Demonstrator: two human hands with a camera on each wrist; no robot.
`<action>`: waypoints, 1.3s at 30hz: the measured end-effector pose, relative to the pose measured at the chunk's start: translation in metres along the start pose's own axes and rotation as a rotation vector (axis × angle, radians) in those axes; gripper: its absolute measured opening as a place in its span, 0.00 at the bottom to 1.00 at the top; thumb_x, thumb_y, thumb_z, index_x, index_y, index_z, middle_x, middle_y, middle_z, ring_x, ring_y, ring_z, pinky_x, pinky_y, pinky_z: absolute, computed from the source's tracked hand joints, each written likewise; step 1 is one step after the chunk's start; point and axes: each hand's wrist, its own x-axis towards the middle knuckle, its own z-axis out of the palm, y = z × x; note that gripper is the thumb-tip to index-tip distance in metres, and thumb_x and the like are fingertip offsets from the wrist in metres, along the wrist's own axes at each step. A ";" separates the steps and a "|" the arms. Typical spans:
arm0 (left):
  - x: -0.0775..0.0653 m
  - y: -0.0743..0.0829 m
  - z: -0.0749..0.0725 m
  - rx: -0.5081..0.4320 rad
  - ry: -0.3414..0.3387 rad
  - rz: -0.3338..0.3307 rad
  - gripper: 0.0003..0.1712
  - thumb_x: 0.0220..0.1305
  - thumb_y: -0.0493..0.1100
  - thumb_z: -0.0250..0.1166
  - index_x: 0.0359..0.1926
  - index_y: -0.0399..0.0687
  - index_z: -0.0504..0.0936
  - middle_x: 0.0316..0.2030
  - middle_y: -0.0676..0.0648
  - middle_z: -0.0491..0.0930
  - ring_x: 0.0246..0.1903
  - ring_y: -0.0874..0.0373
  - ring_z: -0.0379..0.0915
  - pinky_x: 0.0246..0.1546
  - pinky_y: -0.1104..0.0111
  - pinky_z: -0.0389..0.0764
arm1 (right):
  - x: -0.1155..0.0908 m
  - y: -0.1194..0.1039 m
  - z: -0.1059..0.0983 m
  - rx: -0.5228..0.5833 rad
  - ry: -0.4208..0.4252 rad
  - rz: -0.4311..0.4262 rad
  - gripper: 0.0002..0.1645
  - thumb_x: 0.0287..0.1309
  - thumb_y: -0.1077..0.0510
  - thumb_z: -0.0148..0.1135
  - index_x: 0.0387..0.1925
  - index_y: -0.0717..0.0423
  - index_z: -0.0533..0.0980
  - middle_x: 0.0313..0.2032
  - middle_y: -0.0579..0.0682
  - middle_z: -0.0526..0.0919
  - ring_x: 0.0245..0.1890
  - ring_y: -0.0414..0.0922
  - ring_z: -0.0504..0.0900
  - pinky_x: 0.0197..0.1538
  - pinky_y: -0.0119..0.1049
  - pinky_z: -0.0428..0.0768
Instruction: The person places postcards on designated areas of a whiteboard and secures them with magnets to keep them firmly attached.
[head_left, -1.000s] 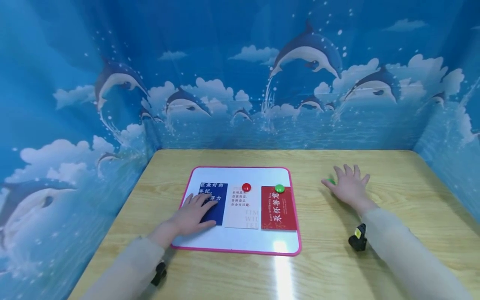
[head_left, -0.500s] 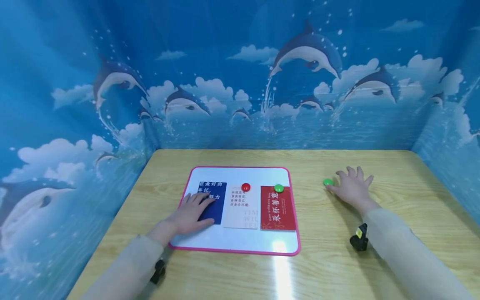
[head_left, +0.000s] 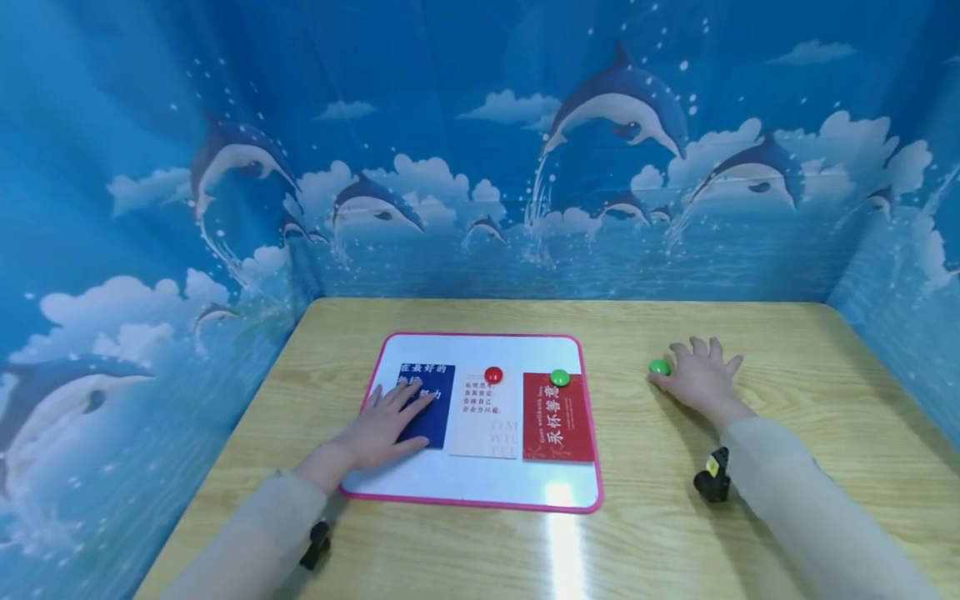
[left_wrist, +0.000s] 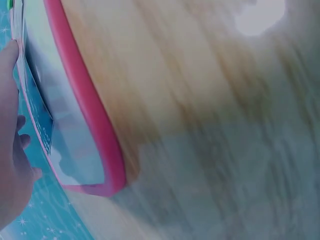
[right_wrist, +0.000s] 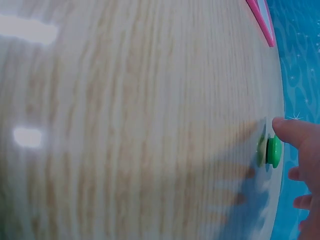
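Observation:
My left hand (head_left: 381,429) lies with spread fingers over a dark blue card (head_left: 441,423) on a pink-rimmed whiteboard (head_left: 495,483), hiding part of that card. Beside it on the board are a white card (head_left: 476,429), with a red round magnet (head_left: 493,375) at its top, and a red card (head_left: 576,425), with a green round magnet (head_left: 559,377) at its top. To the right of the board, my right hand (head_left: 701,382) has its fingers spread by a loose green magnet (right_wrist: 273,151) on the table. Its thumb is close to that magnet; I cannot tell whether they touch.
The wooden table (head_left: 637,533) ends at the back and left against a blue curtain (head_left: 420,100) printed with dolphins. A black wrist device (head_left: 714,475) sits under the right sleeve and another (head_left: 317,546) under the left. Light glares off the table below the board.
The loose green magnet, partly covered by my right hand a second ago, now shows more fully, the thumb having shifted slightly toward me. My left hand has stayed over the blue card.

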 end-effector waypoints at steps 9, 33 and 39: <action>0.002 -0.001 0.004 -0.011 -0.021 0.000 0.37 0.64 0.64 0.52 0.70 0.58 0.59 0.72 0.44 0.52 0.71 0.43 0.45 0.68 0.40 0.42 | 0.001 -0.001 0.003 0.007 -0.020 0.024 0.44 0.55 0.40 0.59 0.59 0.70 0.64 0.62 0.79 0.53 0.63 0.77 0.42 0.55 0.80 0.34; 0.002 0.001 0.001 -0.022 -0.021 -0.024 0.37 0.63 0.63 0.55 0.69 0.59 0.60 0.72 0.45 0.54 0.71 0.45 0.47 0.68 0.41 0.44 | 0.000 -0.006 0.002 -0.007 -0.026 0.065 0.31 0.60 0.45 0.56 0.53 0.67 0.72 0.60 0.78 0.57 0.62 0.77 0.44 0.56 0.80 0.35; 0.000 0.000 0.001 -0.023 -0.013 -0.007 0.37 0.63 0.65 0.53 0.70 0.59 0.59 0.72 0.45 0.53 0.71 0.44 0.46 0.68 0.41 0.44 | 0.001 -0.008 0.002 -0.006 -0.010 0.061 0.30 0.60 0.45 0.56 0.52 0.67 0.73 0.60 0.78 0.57 0.62 0.77 0.44 0.55 0.80 0.35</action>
